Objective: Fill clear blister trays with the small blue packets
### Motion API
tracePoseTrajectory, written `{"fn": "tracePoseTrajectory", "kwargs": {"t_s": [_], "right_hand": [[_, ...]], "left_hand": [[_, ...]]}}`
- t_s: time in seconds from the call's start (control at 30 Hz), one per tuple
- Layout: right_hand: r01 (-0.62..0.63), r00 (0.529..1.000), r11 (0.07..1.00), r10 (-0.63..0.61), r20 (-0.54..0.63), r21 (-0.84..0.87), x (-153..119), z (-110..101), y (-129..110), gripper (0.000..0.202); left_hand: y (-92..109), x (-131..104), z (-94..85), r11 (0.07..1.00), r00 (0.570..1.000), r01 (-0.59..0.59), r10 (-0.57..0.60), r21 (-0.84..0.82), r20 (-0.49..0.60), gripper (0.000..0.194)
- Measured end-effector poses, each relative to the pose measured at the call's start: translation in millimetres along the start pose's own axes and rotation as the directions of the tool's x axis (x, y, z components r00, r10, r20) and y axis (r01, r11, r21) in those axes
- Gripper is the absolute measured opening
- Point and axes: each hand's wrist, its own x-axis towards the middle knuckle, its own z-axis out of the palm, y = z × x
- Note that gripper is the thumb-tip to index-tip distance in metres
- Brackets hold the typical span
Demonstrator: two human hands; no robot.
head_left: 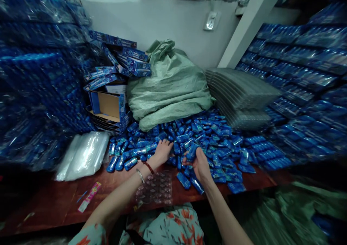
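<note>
A heap of small blue wrapped packets (pixel 214 133) spreads over the red-brown table. Held between the thumb and fingers of my right hand (pixel 202 165) is one blue packet (pixel 192 152), raised a little above the heap. My left hand (pixel 163 151) reaches over the near side of the heap, fingers apart and bent down at the packets; their tips are partly hidden. Below the left wrist lies a clear plastic tray (pixel 155 187) with moulded pockets. Two loose packets (pixel 183 180) lie near the table's front edge, below my right hand.
Behind the heap slumps a large pale-green sack (pixel 170 86). Blue display boxes (pixel 108 106) are piled left of it, above clear plastic bags (pixel 82 154). Grey trays (pixel 241 93) are stacked at right. Wrapped blue packs (pixel 40 86) tower on both sides. A pink strip (pixel 90 197) lies front left.
</note>
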Motion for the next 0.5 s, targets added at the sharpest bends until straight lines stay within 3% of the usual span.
{"fn": "tracePoseTrajectory", "kwargs": {"t_s": [0.07,0.17,0.23,0.37,0.5], "right_hand": [[-0.183,0.982,0.981,0.180,0.049,0.059,-17,3,7,0.040],[-0.288,0.941,0.950,0.305,0.150,-0.124,-40,-1,27,0.048],[-0.224,0.931,0.928,0.294,0.216,-0.298,-53,-6,43,0.050],[0.050,0.929,0.826,0.168,0.329,-0.562,-68,-6,68,0.032],[0.178,0.941,0.780,0.042,0.334,-0.600,-66,1,78,0.030]], "left_hand": [[7,8,2.1,0.999,0.998,-0.037,0.037,-0.011,0.045,0.045],[10,13,6.8,0.997,0.993,-0.061,0.066,-0.055,0.099,0.051],[6,12,8.4,0.992,0.990,-0.063,0.076,-0.109,0.118,0.057],[-10,3,2.2,0.960,0.991,-0.065,0.095,-0.274,0.098,0.052],[-35,-26,-9.2,0.898,0.998,-0.032,0.050,-0.439,0.030,0.027]]}}
